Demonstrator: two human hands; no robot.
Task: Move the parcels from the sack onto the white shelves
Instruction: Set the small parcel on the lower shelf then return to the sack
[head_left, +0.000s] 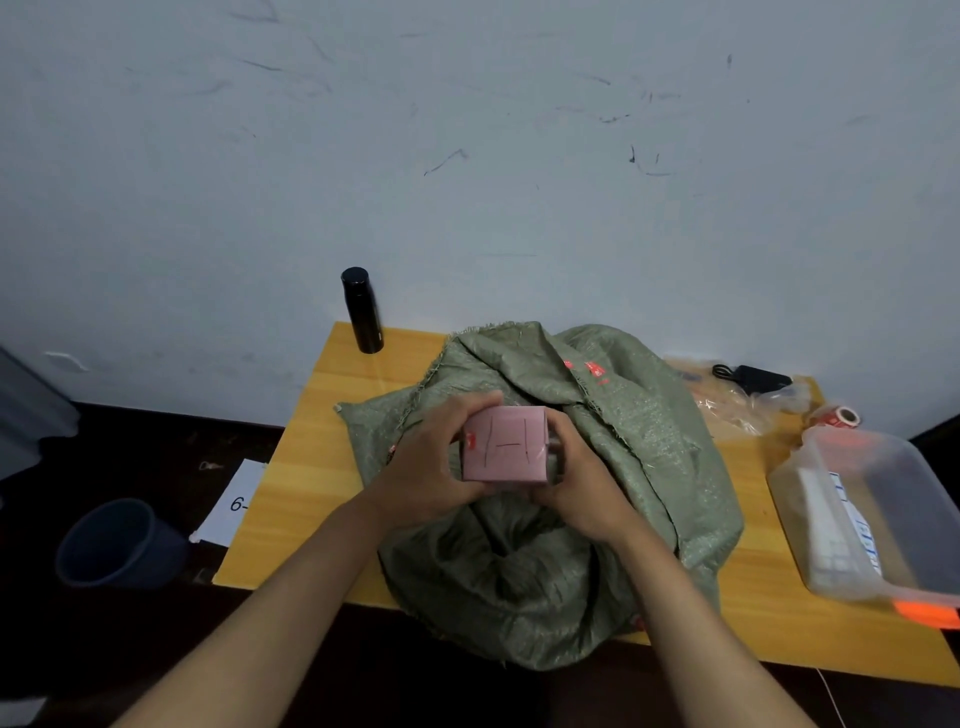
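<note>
A small pink box parcel (506, 445) with black pen marks on its top is held above the green woven sack (613, 467). My left hand (426, 462) grips its left side with fingers curled over the top edge. My right hand (584, 480) grips its right side. The sack lies crumpled on the yellow wooden table (301, 467), its mouth open toward me below the parcel. No white shelves are in view.
A black flask (362, 310) stands at the table's back left corner. A clear plastic bin with an orange latch (878, 512) sits at the right, behind it a tape roll (844, 415), a plastic bag and a black charger (758, 378). A dark bucket (111, 540) and a paper sheet (234, 501) lie on the floor at left.
</note>
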